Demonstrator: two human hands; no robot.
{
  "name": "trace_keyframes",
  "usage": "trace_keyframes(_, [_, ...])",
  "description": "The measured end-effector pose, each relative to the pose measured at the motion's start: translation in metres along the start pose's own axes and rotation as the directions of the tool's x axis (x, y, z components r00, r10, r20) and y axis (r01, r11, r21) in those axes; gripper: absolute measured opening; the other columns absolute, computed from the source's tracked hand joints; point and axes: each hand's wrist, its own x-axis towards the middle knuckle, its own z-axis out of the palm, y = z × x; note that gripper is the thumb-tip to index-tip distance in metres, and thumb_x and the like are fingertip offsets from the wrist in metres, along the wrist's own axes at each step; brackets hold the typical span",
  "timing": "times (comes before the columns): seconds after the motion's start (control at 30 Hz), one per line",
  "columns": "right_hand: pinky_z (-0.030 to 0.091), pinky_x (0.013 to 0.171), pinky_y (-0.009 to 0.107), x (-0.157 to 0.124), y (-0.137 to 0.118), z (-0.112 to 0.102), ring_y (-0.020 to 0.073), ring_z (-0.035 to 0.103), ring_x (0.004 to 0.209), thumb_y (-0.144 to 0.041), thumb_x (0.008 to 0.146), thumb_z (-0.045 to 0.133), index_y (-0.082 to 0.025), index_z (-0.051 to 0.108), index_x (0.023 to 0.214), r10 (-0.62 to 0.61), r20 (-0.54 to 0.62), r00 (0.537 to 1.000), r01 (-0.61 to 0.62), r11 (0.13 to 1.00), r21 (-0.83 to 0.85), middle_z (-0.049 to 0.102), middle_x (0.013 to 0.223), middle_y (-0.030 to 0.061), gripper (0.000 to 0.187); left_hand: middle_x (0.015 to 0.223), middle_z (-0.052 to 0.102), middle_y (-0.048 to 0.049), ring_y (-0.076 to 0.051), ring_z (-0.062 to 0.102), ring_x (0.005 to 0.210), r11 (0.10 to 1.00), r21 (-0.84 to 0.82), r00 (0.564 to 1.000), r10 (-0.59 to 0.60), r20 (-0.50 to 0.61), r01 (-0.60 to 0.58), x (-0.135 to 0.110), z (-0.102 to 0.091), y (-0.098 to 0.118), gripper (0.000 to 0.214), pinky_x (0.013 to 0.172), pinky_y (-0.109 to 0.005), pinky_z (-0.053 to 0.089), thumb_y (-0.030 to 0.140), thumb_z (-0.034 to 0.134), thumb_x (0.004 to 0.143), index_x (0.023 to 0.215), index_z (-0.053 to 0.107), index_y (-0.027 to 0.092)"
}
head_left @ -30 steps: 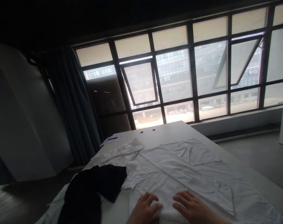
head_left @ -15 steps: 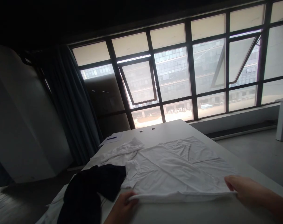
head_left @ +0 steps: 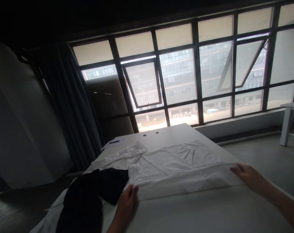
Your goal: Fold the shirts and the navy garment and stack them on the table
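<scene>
tabletop [head_left: 197, 210] under big window [head_left: 178, 77] w/ white shirt [head_left: 180, 176] on it, left hand [head_left: 125, 204] & right hand [head_left: 248, 176] at folded edge, grip unclear

Two hands [head_left: 124, 207] [head_left: 251, 178], one white shirt [head_left: 176, 171], one black cloth [head_left: 88, 191]

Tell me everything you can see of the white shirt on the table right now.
The white shirt is a thin, soft-looking fabric lying flat and wrinkled on the white table. Its near part is folded over in a wide, smooth band, while the far panel shows creases. A crumpled sleeve reaches left. The black garment meets its left side. The left hand is at the fold's left end, and the right hand is at its right end. No collar is clearly visible.
</scene>
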Motion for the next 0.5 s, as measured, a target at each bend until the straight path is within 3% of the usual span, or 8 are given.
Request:
trace_keyframes(0.1, [0.054,0.083,0.043,0.002,-0.003,0.019,0.0372,0.072,0.098,-0.068,0.089,0.042,-0.020,0.075,0.103,0.002,-0.036,0.999,-0.003,1.000,-0.006,0.079,0.103,0.0142,0.059,0.069,0.057,0.0034,-0.016,0.052,0.068,1.000,0.029,0.999,0.009,-0.048,-0.007,0.001,0.001,0.003,0.054,0.065,-0.024,0.040,0.068,0.042,0.098,0.082,0.062,0.021])
trace_keyframes(0.27, [0.052,0.078,0.044,0.007,0.001,0.034,0.0395,0.072,0.101,-0.067,0.092,0.037,-0.019,0.071,0.115,0.011,-0.123,0.992,-0.026,0.992,-0.120,0.078,0.107,0.0166,0.064,0.063,0.055,0.0042,-0.016,0.050,0.062,0.996,0.089,0.989,-0.016,-0.144,0.029,0.004,0.002,-0.001,0.061,0.061,-0.025,0.038,0.076,0.040,0.094,0.076,0.060,0.021])
trace_keyframes(0.5, [0.051,0.077,0.041,0.012,0.008,0.041,0.0363,0.073,0.094,-0.065,0.092,0.038,-0.023,0.071,0.103,0.001,-0.047,0.999,-0.009,0.985,-0.169,0.079,0.100,0.0137,0.054,0.060,0.059,0.0026,-0.017,0.057,0.059,0.972,0.226,0.993,-0.043,-0.108,0.066,0.006,0.004,-0.008,0.056,0.059,-0.026,0.036,0.069,0.037,0.098,0.074,0.059,0.023])
